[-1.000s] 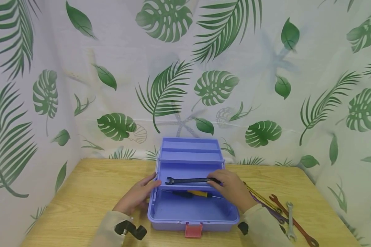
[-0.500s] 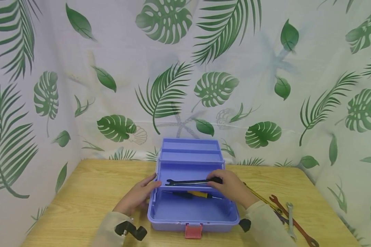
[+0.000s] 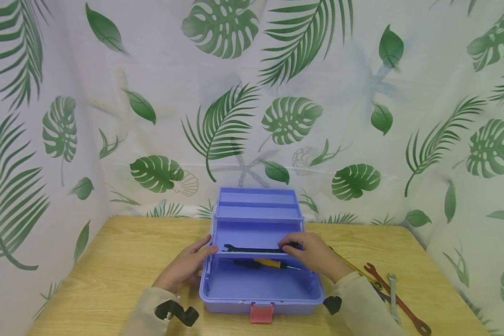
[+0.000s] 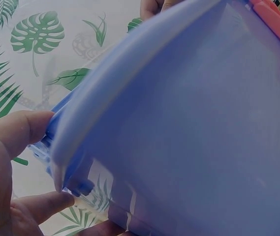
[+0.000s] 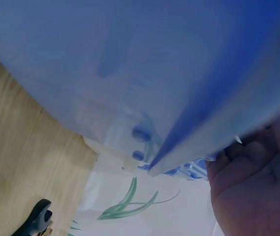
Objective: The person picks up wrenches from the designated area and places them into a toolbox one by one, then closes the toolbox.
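A blue plastic toolbox [image 3: 222, 306] stands with its stepped trays raised at the back. My left hand [image 3: 180, 268] grips its left side, thumb on the edge of the lowest tray [image 3: 252, 231]; the left wrist view shows thumb and fingers on either side of that corner. In my right hand [image 3: 315, 259] is the right end of a dark open-end wrench [image 3: 254, 249], pinched between thumb and fingers. The wrench lies lengthwise along the tray's front, its far end hidden by the hand. Below, a screwdriver with a yellow-and-black handle [image 3: 269, 263] is in the box.
Right of the box, several wrenches lie on the wooden table [image 3: 143, 247]: a red-brown one [image 3: 405, 305], a silver one [image 3: 393, 294] and a gold one [image 3: 350, 265], partly behind the right sleeve. A pink latch [image 3: 262, 313] hangs at the box's front. Leaf-printed cloth [image 3: 243, 93] encloses the table.
The wrench has gone down from above the tray's front edge into the tray, my right hand still holding its end. My left hand stays on the box's side.
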`<control>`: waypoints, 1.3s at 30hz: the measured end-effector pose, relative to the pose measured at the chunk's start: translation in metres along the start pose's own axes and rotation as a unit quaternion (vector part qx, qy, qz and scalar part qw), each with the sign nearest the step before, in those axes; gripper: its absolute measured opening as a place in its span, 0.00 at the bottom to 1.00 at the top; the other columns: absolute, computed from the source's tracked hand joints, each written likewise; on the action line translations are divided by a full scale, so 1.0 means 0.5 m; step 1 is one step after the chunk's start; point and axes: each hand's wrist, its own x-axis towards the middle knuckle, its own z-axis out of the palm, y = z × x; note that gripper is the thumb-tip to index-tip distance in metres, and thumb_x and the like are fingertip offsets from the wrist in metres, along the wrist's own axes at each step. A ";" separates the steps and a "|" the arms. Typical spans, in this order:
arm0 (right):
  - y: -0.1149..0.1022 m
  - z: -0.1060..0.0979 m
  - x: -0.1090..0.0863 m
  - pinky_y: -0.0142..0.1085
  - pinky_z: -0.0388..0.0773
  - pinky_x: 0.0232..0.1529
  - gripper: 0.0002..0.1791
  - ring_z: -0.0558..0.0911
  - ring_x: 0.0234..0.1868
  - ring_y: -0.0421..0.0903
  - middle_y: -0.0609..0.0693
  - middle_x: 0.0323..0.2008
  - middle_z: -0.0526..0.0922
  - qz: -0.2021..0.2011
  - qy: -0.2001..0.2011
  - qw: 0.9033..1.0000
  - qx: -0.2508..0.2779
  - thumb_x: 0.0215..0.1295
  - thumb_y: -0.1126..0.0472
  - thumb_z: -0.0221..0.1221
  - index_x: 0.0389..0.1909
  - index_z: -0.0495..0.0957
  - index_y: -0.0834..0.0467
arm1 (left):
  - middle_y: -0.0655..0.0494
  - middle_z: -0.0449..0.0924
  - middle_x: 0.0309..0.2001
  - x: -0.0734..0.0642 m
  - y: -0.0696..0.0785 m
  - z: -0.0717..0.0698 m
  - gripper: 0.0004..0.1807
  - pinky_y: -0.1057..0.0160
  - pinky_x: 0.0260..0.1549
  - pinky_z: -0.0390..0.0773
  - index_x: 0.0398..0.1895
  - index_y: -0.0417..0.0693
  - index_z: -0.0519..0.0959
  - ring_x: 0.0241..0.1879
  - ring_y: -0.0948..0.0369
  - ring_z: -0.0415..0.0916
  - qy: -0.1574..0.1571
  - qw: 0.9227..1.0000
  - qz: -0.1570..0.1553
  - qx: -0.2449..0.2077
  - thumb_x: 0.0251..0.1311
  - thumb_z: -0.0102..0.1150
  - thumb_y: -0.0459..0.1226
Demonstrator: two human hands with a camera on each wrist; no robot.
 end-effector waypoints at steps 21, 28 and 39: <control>0.079 -0.079 -0.132 0.43 0.78 0.38 0.10 0.80 0.39 0.43 0.45 0.39 0.82 0.030 0.195 0.978 -0.074 0.64 0.58 0.60 0.45 0.79 0.54 | 0.33 0.63 0.64 0.000 -0.004 -0.005 0.45 0.45 0.40 0.80 0.73 0.56 0.54 0.57 0.40 0.70 0.006 1.000 0.004 0.025 0.55 0.59 0.59; 0.124 -0.098 -0.175 0.41 0.77 0.37 0.10 0.80 0.38 0.43 0.45 0.37 0.83 0.095 0.194 0.972 -0.094 0.64 0.57 0.60 0.44 0.79 0.55 | 0.33 0.64 0.64 0.001 -0.006 -0.005 0.45 0.44 0.43 0.78 0.73 0.56 0.55 0.59 0.40 0.69 0.006 1.000 0.007 0.025 0.55 0.60 0.59; 0.150 -0.104 -0.202 0.42 0.77 0.36 0.11 0.80 0.38 0.45 0.49 0.39 0.83 0.126 0.162 0.975 -0.089 0.65 0.54 0.59 0.42 0.80 0.56 | 0.33 0.59 0.67 0.002 -0.005 0.004 0.45 0.45 0.42 0.79 0.73 0.57 0.55 0.60 0.39 0.67 0.004 1.000 0.009 0.022 0.55 0.60 0.59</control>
